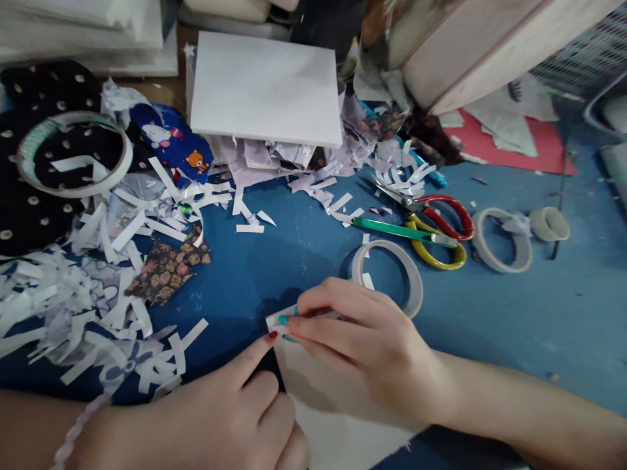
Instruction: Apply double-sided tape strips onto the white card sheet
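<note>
A white sheet [337, 418] lies on the blue table under both hands, its lower right edge looking frayed. My right hand [362, 333] rests over its upper left corner, fingers pressed together on a narrow white strip or fold along the top edge. Hidden under those fingertips is the exact thing they pinch. The outstretched index finger of my left hand [245, 405] touches that same corner from the left; its other fingers are curled and hold nothing visible. Just beyond my right hand stands a roll of tape [415, 287].
Scissors [448, 215] and a green cutter [386, 227] lie behind the tape, with smaller rolls [519, 251] to their right. Paper strips [44, 294] heap at left beside a large tape ring [125, 163]. A white board [264, 88] rests on scraps at the back.
</note>
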Available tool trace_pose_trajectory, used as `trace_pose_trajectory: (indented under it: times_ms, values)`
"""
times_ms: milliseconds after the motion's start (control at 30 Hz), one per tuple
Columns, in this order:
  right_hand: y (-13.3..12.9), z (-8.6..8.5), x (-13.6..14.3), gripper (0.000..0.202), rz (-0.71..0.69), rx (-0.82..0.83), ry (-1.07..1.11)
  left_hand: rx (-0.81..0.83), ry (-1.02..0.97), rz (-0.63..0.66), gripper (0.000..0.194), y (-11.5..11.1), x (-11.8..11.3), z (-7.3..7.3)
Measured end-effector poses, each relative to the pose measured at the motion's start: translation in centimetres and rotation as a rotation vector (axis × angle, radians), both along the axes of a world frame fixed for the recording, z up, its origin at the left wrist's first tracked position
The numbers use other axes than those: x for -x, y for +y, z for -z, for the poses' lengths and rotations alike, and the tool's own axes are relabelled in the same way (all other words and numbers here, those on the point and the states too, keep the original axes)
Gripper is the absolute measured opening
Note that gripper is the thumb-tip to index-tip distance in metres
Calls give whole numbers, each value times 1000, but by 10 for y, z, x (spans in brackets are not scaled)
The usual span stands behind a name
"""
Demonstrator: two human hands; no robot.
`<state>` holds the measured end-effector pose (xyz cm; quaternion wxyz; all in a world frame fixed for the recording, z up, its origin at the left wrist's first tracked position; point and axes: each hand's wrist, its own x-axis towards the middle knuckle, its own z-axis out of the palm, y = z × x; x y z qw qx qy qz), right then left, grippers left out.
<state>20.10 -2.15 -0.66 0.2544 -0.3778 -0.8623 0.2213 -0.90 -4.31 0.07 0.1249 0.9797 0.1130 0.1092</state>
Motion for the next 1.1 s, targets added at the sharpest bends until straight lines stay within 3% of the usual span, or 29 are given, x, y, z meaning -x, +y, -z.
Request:
trace_pose_trajectory:
  times_ms: [300, 567, 700, 867, 1100]
  values:
    - [2, -3, 2, 20, -21, -5, -41, -47, -15, 4, 23, 3, 0, 0]
    - [12, -33, -26, 27, -115, 220, 21, -54, -19, 1, 23, 4, -1, 2]
    - [21, -34, -45, 24, -31, 123, -67, -28, 5, 40, 19, 3, 0, 4]
    - [27, -26, -54, 8, -74, -25, -343, -43, 10, 61, 16, 5, 3, 3]
    - [28, -30, -54, 13, -114, -99, -515, -61, 8, 93, 17, 6, 4, 4]
